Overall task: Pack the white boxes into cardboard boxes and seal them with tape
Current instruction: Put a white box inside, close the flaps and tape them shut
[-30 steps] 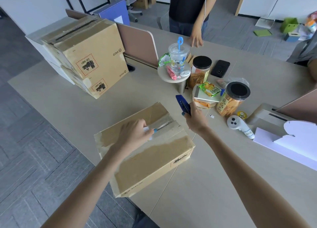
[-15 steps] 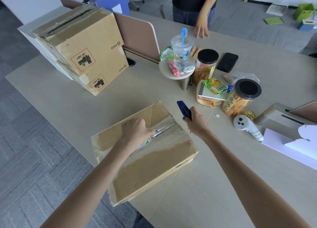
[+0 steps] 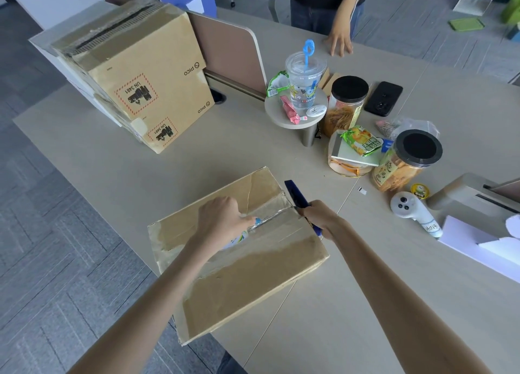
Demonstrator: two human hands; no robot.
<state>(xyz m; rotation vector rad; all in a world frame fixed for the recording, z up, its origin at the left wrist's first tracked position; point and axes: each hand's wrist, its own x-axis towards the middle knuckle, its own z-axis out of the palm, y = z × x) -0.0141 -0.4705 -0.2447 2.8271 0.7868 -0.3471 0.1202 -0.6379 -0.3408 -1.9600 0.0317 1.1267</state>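
A closed cardboard box (image 3: 253,283) lies at the table's near edge, partly overhanging it, with clear tape along its top seam. My left hand (image 3: 222,221) grips a tape roll (image 3: 237,238) on the box top, and a strip of clear tape (image 3: 270,218) runs from it toward the box's far right edge. My right hand (image 3: 320,217) grips a blue cutter (image 3: 297,196) at that edge, where the tape strip ends. Two sealed cardboard boxes (image 3: 140,75) are stacked at the far left of the table.
To the right stand a plastic cup (image 3: 304,80) on a small round stand, two black-lidded snack jars (image 3: 405,162), snack packets, a black phone (image 3: 384,99) and a white controller (image 3: 413,213). Another person's hand (image 3: 340,42) rests on the far table edge. White foam pieces (image 3: 484,247) lie at the right.
My right hand with the blue cutter has come down toward the box's far right edge. My left hand stays on the tape roll.
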